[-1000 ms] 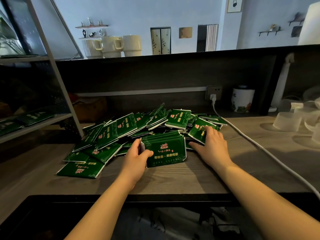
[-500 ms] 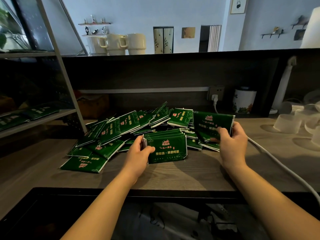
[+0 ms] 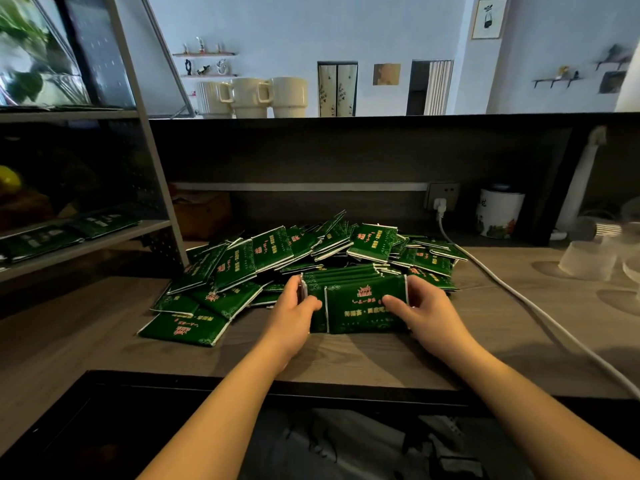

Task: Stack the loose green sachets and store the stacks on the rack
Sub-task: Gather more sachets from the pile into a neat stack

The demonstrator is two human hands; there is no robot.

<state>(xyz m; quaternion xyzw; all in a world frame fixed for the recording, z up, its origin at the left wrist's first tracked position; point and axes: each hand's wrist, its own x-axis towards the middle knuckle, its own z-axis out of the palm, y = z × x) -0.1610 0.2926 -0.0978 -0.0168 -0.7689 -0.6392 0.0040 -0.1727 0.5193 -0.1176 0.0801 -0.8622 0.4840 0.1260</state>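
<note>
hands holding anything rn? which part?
Both hold one stack of green sachets standing on edge on the counter: left hand grips its left end, right hand its right end, thumbs on the front face.

We note three cream mugs (image 3: 252, 97) upper centre; white cable (image 3: 540, 308) right, plugged into wall socket (image 3: 442, 194); floral canister (image 3: 498, 213) beside it.

Single head-worn view — looking forward and down, close over the counter (image 3: 346, 358)
</note>
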